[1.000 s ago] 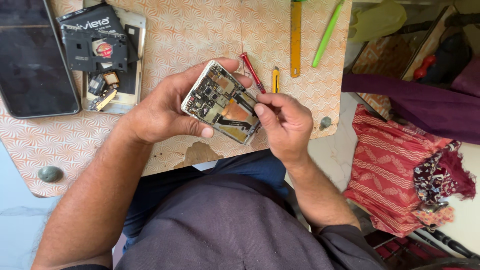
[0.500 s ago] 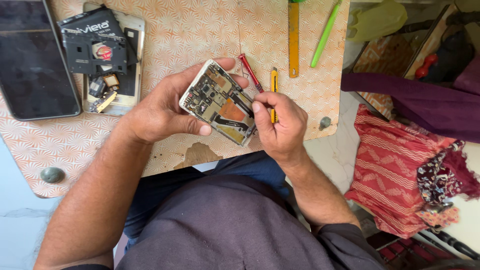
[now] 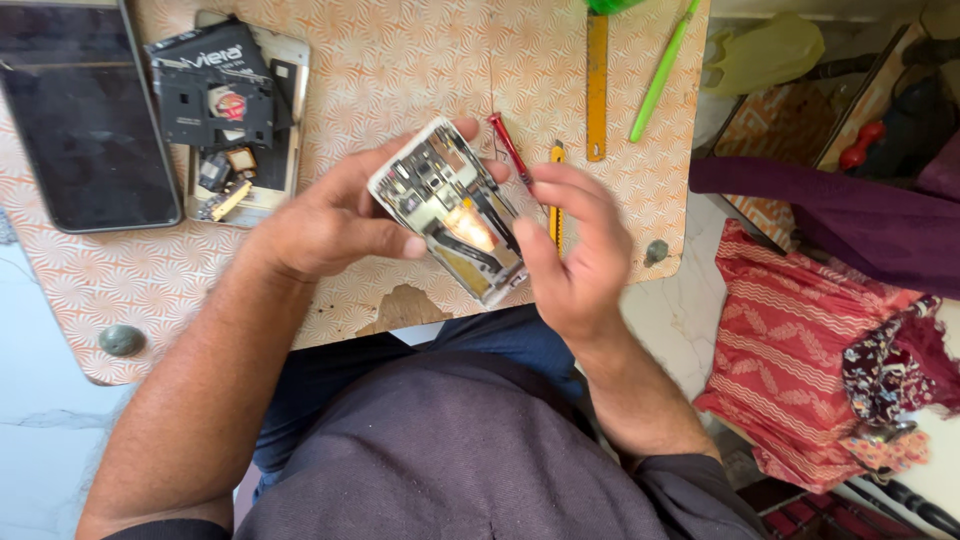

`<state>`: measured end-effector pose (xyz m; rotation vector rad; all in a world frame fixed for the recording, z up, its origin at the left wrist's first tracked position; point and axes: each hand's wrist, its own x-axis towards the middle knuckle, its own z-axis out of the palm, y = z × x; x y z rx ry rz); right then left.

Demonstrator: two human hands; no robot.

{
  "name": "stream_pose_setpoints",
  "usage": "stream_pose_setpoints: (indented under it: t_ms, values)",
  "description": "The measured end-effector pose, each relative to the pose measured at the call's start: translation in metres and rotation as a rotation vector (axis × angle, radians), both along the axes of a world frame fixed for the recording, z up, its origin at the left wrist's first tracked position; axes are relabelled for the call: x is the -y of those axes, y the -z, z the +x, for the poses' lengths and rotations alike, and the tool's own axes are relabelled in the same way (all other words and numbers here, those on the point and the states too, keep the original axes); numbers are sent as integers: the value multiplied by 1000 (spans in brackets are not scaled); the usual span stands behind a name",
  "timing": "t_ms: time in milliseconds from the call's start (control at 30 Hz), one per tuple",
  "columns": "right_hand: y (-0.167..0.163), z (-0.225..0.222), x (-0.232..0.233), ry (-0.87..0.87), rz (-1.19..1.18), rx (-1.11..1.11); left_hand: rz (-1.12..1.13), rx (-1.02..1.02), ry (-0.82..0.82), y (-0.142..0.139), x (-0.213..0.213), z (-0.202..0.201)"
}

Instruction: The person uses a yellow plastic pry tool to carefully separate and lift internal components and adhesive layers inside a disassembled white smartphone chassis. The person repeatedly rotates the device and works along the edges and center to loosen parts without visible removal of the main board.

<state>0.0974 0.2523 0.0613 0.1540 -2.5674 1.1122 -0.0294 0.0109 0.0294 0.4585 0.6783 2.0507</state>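
So the whole thing sits on a small board [image 3: 400, 60] covered in an orange-and-cream swirl pattern, chipped at the near edge right below the hands, with a pale marble-looking floor under it. Off to the right of the right hand there's a heap of red patterned cloth [image 3: 790, 350] and a purple cloth [image 3: 830, 215] above it.

Far out past the left hand, a big dark glass panel [image 3: 85, 120] lies flat on the board. Just beside it, and closer to the left hand, is a second gutted phone frame [image 3: 285, 120] with a black card [image 3: 210, 85] and a few loose little parts piled on it.

The left hand [image 3: 320, 225] is wrapped around the opened phone [image 3: 450, 210], thumb along the near side, fingers behind the far edge, holding it tilted above the board between both hands. You can see the circuit boards and a copper-coloured patch inside. The right hand [image 3: 580, 260] is loose, fingers spread, thumb touching the phone's right edge, not really gripping anything.

Beyond the right hand's fingertips there's a yellow ruler [image 3: 597, 85] and a green stick tool [image 3: 660, 75] lying on the board. Closer in, a red-handled screwdriver [image 3: 508, 148] lies just beside the phone's far corner, and a small yellow-handled tool [image 3: 556, 200] sits partly hidden behind the right fingers. Two grey knobs sit at the board's near corners.
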Motion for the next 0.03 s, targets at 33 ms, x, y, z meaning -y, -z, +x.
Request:
stream_pose_setpoints:
  t_ms: [33]
  values:
    - [7,-7,-8,4,2,4,-6,1,-12,1,-1,-1]
